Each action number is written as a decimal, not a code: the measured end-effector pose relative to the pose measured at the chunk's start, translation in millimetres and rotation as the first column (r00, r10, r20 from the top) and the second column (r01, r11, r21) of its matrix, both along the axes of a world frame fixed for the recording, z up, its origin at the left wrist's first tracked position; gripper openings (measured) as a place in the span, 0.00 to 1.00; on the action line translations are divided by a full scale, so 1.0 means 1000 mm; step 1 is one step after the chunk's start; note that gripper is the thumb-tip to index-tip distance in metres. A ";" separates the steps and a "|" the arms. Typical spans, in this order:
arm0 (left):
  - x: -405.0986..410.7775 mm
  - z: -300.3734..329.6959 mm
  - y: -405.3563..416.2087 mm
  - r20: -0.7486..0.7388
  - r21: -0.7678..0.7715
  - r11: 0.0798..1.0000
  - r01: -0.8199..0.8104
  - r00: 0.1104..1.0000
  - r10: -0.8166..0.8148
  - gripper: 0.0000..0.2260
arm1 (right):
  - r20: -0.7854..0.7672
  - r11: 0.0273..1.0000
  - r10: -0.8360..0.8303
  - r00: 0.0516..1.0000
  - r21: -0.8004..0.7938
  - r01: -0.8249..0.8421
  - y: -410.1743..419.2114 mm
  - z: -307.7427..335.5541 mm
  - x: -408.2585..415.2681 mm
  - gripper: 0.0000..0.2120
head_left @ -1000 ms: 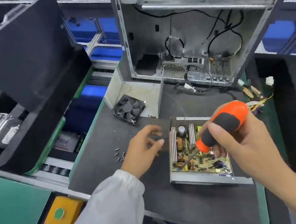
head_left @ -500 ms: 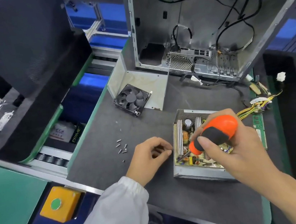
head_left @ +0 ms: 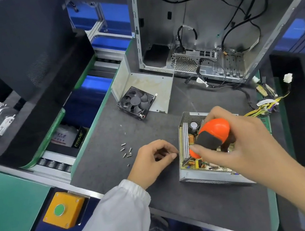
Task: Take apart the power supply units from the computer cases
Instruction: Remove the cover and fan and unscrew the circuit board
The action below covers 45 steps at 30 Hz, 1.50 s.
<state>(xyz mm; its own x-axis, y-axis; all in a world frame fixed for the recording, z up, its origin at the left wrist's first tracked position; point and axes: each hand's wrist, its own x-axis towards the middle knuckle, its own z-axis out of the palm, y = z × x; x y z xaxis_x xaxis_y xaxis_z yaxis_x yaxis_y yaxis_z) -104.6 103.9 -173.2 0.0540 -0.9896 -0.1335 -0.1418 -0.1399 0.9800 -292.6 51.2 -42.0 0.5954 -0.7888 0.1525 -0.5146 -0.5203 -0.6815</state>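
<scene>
From the head camera, the opened power supply unit [head_left: 200, 175] lies lidless on the dark bench mat [head_left: 179, 208], toward the near right corner, its circuit board [head_left: 197, 164] and heat-sink fins exposed. The right hand [head_left: 248, 145] is wrapped round the orange-and-black handle of a screwdriver [head_left: 211, 136], whose shaft slants down to the board's near-left corner; the tip itself is too small to make out. The left hand [head_left: 150, 164] rests on the mat just beside the unit's left wall, fingers curled with thumb and forefinger brought together — whether a screw is pinched between them I cannot tell.

A scatter of loose screws [head_left: 126, 152] lies on the mat left of that hand. Farther back, the detached fan [head_left: 136, 102] leans against a bent metal cover [head_left: 148, 88], and the emptied computer case [head_left: 214, 29] stands at the far edge with cables trailing out. The unit's yellow wire bundle [head_left: 264, 105] runs off toward the right edge.

The step in hand looks like undoing the board's mounting screws. Next, the driver must seat squarely in the screw head and turn — the left hand is well placed to steady the housing or lift the freed screw.
</scene>
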 end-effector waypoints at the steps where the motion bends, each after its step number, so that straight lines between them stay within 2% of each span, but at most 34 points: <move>1: 0.000 0.004 -0.001 -0.002 -0.004 1.000 0.001 1.000 -0.001 0.14 | -0.053 1.000 -0.001 0.999 -0.021 0.000 -0.002 0.005 0.002 0.20; 5: 0.002 0.032 -0.005 -0.070 -0.084 0.995 0.057 0.996 -0.063 0.07 | -0.166 0.999 0.053 0.985 0.023 -0.050 -0.007 0.019 0.011 0.19; 8: 0.006 0.058 -0.008 -0.071 -0.137 0.967 0.213 0.972 -0.224 0.12 | -0.227 0.986 0.144 0.963 0.113 -0.121 -0.013 0.026 0.013 0.16; 10: 0.007 0.070 -0.011 -0.042 -0.101 0.943 0.318 0.945 -0.323 0.15 | -0.252 0.969 0.221 0.942 0.169 -0.182 -0.021 0.031 0.013 0.13; 12: 0.004 0.080 -0.016 -0.028 -0.072 0.915 0.397 0.916 -0.400 0.13 | -0.276 0.938 0.312 0.909 0.241 -0.249 -0.027 0.037 0.015 0.11; 14: -0.001 0.087 -0.019 -0.007 -0.079 0.913 0.401 0.915 -0.403 0.09 | -0.307 0.906 0.387 0.870 0.304 -0.295 -0.031 0.043 0.016 0.12; 16: -0.003 0.087 -0.021 0.009 -0.083 0.927 0.366 0.930 -0.366 0.10 | -0.360 0.904 0.409 0.838 0.281 -0.321 -0.031 0.050 0.016 0.14; 19: 0.000 0.080 -0.022 -0.004 -0.085 0.931 0.356 0.934 -0.357 0.11 | -0.494 0.959 0.261 0.829 0.034 -0.281 -0.023 0.060 0.015 0.26; 21: 0.001 0.077 -0.023 -0.044 -0.093 0.928 0.362 0.929 -0.367 0.09 | -0.603 0.945 0.103 0.791 -0.189 -0.267 -0.014 0.064 0.018 0.33; 22: 0.000 0.076 -0.024 -0.059 -0.104 0.921 0.376 0.922 -0.383 0.07 | -0.678 0.911 0.035 0.734 -0.281 -0.303 -0.009 0.064 0.021 0.34; 24: -0.004 0.075 -0.028 -0.058 -0.136 0.905 0.403 0.909 -0.414 0.08 | -0.766 0.862 -0.030 0.642 -0.345 -0.372 -0.003 0.063 0.026 0.28; 26: -0.003 0.077 -0.032 -0.062 -0.112 0.889 0.443 0.890 -0.451 0.05 | -0.792 0.861 0.011 0.610 -0.303 -0.409 -0.003 0.063 0.030 0.21; 27: 0.000 0.079 -0.034 -0.078 -0.087 0.877 0.472 0.875 -0.478 0.07 | -0.797 0.874 0.052 0.601 -0.255 -0.413 -0.003 0.064 0.030 0.19; 30: 0.009 0.089 -0.046 -0.077 -0.075 0.793 0.605 0.789 -0.610 0.06 | -0.805 0.878 0.107 0.583 -0.199 -0.436 0.001 0.067 0.029 0.11; 31: 0.010 0.092 -0.049 -0.062 -0.074 0.762 0.643 0.760 -0.647 0.04 | -0.816 0.866 0.117 0.566 -0.196 -0.460 0.003 0.067 0.030 0.13; 32: 0.010 0.096 -0.051 -0.064 -0.072 0.731 0.679 0.728 -0.683 0.06 | -0.828 0.867 0.131 0.545 -0.171 -0.468 0.003 0.068 0.030 0.17; 34: 0.010 0.098 -0.053 -0.072 -0.083 0.675 0.733 0.671 -0.738 0.15 | -0.840 0.864 0.168 0.516 -0.127 -0.488 0.003 0.072 0.030 0.20; 35: 0.009 0.094 -0.053 -0.066 -0.063 0.681 0.730 0.678 -0.733 0.14 | -0.847 0.859 0.177 0.501 -0.115 -0.499 0.003 0.074 0.029 0.20; 36: 0.008 0.093 -0.053 -0.060 -0.051 0.697 0.715 0.695 -0.717 0.08 | -0.857 0.865 0.156 0.491 -0.121 -0.487 0.005 0.075 0.028 0.17; 37: 0.008 0.089 -0.053 -0.050 -0.053 0.730 0.681 0.728 -0.683 0.07 | -0.852 0.879 0.119 0.510 -0.148 -0.453 0.006 0.077 0.027 0.15; 38: 0.007 0.087 -0.053 -0.040 -0.069 0.748 0.660 0.747 -0.664 0.11 | -0.846 0.897 0.059 0.530 -0.189 -0.401 0.007 0.077 0.027 0.21; 39: 0.005 0.088 -0.052 -0.051 -0.074 0.742 0.667 0.740 -0.670 0.10 | -0.851 0.898 -0.003 0.525 -0.233 -0.372 0.009 0.075 0.028 0.26; 41: 0.003 0.089 -0.051 -0.079 -0.083 0.737 0.671 0.733 -0.676 0.10 | -0.865 0.891 -0.093 0.492 -0.293 -0.346 0.012 0.069 0.035 0.29; 43: 0.003 0.092 -0.051 -0.118 -0.067 0.722 0.689 0.713 -0.692 0.09 | -0.868 0.916 -0.067 0.492 -0.250 -0.314 0.012 0.064 0.037 0.23; 45: 0.002 0.094 -0.052 -0.101 -0.093 0.722 0.685 0.715 -0.692 0.05 | -0.855 0.935 0.045 0.516 -0.146 -0.323 0.013 0.067 0.037 0.15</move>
<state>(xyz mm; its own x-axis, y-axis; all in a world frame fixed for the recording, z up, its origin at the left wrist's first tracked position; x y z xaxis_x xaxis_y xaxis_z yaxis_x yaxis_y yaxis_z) -102.4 51.9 -79.7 -0.6578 -0.7518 -0.0458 -0.0631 -0.0056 0.9980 -255.9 63.9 25.3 0.6833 -0.6572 -0.3182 -0.6379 -0.7493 0.1777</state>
